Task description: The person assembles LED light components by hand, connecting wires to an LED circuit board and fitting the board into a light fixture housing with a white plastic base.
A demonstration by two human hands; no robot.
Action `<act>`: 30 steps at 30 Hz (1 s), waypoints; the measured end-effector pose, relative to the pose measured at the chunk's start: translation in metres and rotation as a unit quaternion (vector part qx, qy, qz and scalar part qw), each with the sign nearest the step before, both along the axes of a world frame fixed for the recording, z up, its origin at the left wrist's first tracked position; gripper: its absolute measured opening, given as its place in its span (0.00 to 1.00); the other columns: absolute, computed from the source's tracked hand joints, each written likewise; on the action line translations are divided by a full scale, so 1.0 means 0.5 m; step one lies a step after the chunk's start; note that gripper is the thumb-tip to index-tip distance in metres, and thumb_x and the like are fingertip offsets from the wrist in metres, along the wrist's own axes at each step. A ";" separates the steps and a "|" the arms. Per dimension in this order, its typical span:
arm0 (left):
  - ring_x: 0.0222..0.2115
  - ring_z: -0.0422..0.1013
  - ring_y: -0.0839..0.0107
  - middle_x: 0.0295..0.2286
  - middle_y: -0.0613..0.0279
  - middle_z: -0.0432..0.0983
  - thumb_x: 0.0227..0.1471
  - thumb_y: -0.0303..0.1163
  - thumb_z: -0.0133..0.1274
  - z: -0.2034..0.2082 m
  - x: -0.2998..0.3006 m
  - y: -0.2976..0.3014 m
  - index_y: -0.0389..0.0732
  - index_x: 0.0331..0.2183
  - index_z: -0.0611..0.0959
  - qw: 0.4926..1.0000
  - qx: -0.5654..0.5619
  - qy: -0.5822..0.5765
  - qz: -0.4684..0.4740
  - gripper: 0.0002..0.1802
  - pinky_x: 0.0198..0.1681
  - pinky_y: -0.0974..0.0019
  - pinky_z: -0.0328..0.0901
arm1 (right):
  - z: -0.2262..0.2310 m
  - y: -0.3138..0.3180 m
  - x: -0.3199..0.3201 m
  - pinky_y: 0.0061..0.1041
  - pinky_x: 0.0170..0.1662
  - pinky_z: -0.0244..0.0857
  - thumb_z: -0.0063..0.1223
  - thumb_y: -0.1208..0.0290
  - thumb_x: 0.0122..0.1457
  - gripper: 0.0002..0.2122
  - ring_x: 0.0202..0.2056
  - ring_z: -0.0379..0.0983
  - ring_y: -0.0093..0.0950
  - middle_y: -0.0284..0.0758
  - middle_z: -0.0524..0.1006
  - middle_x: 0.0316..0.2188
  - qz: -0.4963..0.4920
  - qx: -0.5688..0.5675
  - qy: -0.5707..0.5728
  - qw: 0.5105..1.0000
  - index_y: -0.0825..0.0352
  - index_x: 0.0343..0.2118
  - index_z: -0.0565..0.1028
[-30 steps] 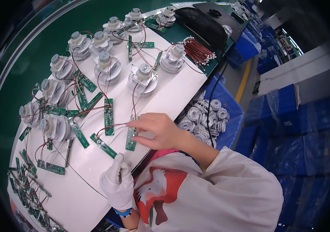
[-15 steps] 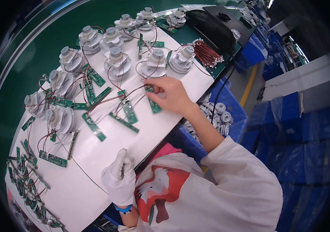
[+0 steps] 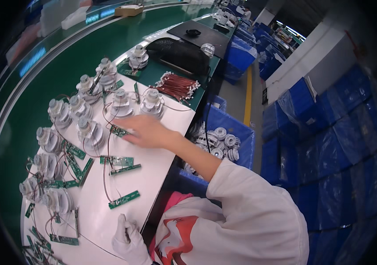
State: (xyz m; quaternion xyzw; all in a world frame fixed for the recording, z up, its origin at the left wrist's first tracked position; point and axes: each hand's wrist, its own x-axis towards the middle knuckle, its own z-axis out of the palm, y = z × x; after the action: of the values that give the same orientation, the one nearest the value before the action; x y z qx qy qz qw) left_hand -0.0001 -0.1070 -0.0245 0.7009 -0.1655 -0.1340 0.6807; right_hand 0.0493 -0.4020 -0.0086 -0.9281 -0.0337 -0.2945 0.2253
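Observation:
My bare right hand (image 3: 143,131) reaches over the white work surface (image 3: 153,163), slightly blurred. A small green circuit board (image 3: 118,131) sits between its thumb and fingers, with thin wires running from it. Just behind stand a white round unit with a grey cap (image 3: 120,104) and a similar unit (image 3: 152,104). Nearer me lie a wired green board (image 3: 120,160), a narrow board (image 3: 125,169) and another board (image 3: 124,199). My left hand (image 3: 128,243), in a white glove, rests low by the surface's front edge, fingers curled together, nothing visible in them.
Several more white units (image 3: 59,112) with wired boards line the left and far side. A bundle of red-brown wires (image 3: 177,87) lies far right, beside a black case (image 3: 177,55). A blue bin (image 3: 241,137) of white round parts stands at right. Loose boards (image 3: 40,247) pile lower left.
The view has swung to the right. My right hand is still at the same board, which now lies nearer the capped units and turned crosswise. The left hand stays low, fingers curled.

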 end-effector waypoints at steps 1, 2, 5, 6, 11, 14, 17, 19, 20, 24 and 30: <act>0.23 0.68 0.78 0.22 0.59 0.71 0.52 0.30 0.46 0.000 0.000 0.000 0.32 0.42 0.73 1.000 0.008 0.007 0.006 0.16 0.25 0.75 0.66 | 0.005 -0.005 -0.017 0.27 0.31 0.65 0.54 0.71 0.45 0.17 0.27 0.71 0.30 0.39 0.75 0.31 -0.025 0.047 -0.002 0.999 0.65 0.40 0.72; 0.19 0.65 0.77 0.18 0.61 0.68 0.49 0.24 0.46 0.002 0.005 -0.008 0.33 0.41 0.74 0.998 0.046 -0.043 0.017 0.15 0.23 0.74 0.63 | 0.015 -0.017 -0.034 0.25 0.28 0.66 0.54 0.73 0.44 0.14 0.24 0.72 0.27 0.38 0.76 0.30 -0.049 0.095 -0.002 0.994 0.66 0.38 0.74; 0.13 0.62 0.74 0.13 0.61 0.67 0.45 0.19 0.47 0.012 0.013 -0.007 0.34 0.39 0.75 0.989 0.110 -0.100 0.021 0.15 0.19 0.73 0.61 | 0.038 -0.065 -0.066 0.17 0.20 0.62 0.58 0.77 0.42 0.10 0.18 0.69 0.21 0.33 0.75 0.25 -0.245 0.079 -0.218 0.941 0.67 0.30 0.74; 0.12 0.63 0.72 0.13 0.58 0.68 0.44 0.19 0.48 0.014 0.017 -0.008 0.34 0.38 0.76 0.987 0.110 -0.117 0.011 0.15 0.19 0.73 0.60 | 0.043 -0.094 -0.080 0.18 0.23 0.63 0.60 0.76 0.41 0.17 0.24 0.71 0.21 0.34 0.74 0.30 -0.295 0.042 -0.186 0.936 0.67 0.37 0.71; 0.14 0.67 0.66 0.15 0.56 0.71 0.43 0.20 0.50 0.014 0.024 -0.015 0.34 0.36 0.76 0.981 0.115 -0.158 0.004 0.14 0.19 0.71 0.61 | -0.020 -0.176 -0.087 0.20 0.41 0.61 0.62 0.64 0.43 0.29 0.41 0.67 0.25 0.40 0.70 0.42 -0.265 0.249 -0.014 0.931 0.71 0.47 0.64; 0.14 0.69 0.66 0.16 0.55 0.72 0.43 0.22 0.51 0.005 0.020 -0.013 0.34 0.35 0.77 0.987 0.084 -0.132 0.028 0.12 0.20 0.71 0.62 | -0.006 -0.126 -0.087 0.19 0.34 0.65 0.60 0.65 0.45 0.27 0.32 0.71 0.22 0.40 0.73 0.36 -0.250 0.183 0.034 0.950 0.73 0.46 0.65; 0.14 0.68 0.67 0.16 0.55 0.72 0.42 0.22 0.52 0.003 0.017 -0.010 0.34 0.35 0.77 0.989 0.069 -0.121 0.041 0.12 0.19 0.71 0.61 | -0.002 -0.118 -0.116 0.16 0.26 0.64 0.58 0.66 0.46 0.22 0.23 0.70 0.19 0.36 0.75 0.27 -0.336 0.099 0.105 0.931 0.73 0.42 0.68; 0.12 0.67 0.68 0.16 0.56 0.72 0.42 0.22 0.52 0.007 0.020 -0.004 0.35 0.35 0.77 0.982 0.128 -0.137 0.012 0.12 0.17 0.70 0.60 | -0.002 -0.124 -0.143 0.15 0.23 0.60 0.56 0.66 0.48 0.18 0.19 0.67 0.17 0.33 0.73 0.21 -0.327 0.118 0.122 0.930 0.74 0.38 0.70; 0.12 0.67 0.68 0.16 0.56 0.72 0.42 0.22 0.52 0.007 0.020 -0.004 0.35 0.35 0.77 0.982 0.128 -0.136 0.015 0.12 0.17 0.70 0.60 | -0.003 -0.126 -0.155 0.14 0.19 0.56 0.54 0.66 0.51 0.15 0.16 0.63 0.15 0.29 0.71 0.16 -0.320 0.137 0.139 0.927 0.74 0.35 0.71; 0.11 0.64 0.67 0.16 0.57 0.71 0.42 0.23 0.53 0.004 0.025 -0.008 0.36 0.35 0.77 0.979 0.097 -0.180 0.017 0.13 0.16 0.70 0.58 | 0.052 -0.096 -0.171 0.15 0.18 0.54 0.47 0.66 0.55 0.12 0.13 0.59 0.17 0.29 0.68 0.14 -0.202 0.408 0.127 0.881 0.73 0.30 0.73; 0.13 0.66 0.64 0.17 0.58 0.72 0.41 0.23 0.52 0.020 0.025 -0.007 0.37 0.34 0.78 0.972 0.138 -0.191 0.019 0.12 0.18 0.69 0.60 | 0.118 0.005 -0.138 0.16 0.16 0.54 0.40 0.67 0.59 0.13 0.13 0.58 0.17 0.29 0.63 0.13 -0.082 0.519 -0.080 0.847 0.74 0.27 0.70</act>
State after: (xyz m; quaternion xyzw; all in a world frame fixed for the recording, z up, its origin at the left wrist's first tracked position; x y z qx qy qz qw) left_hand 0.0127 -0.1107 -0.0147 0.8036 -0.2588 -0.0059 0.5360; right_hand -0.0197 -0.3994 0.0502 -0.6482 0.1826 -0.3598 0.6458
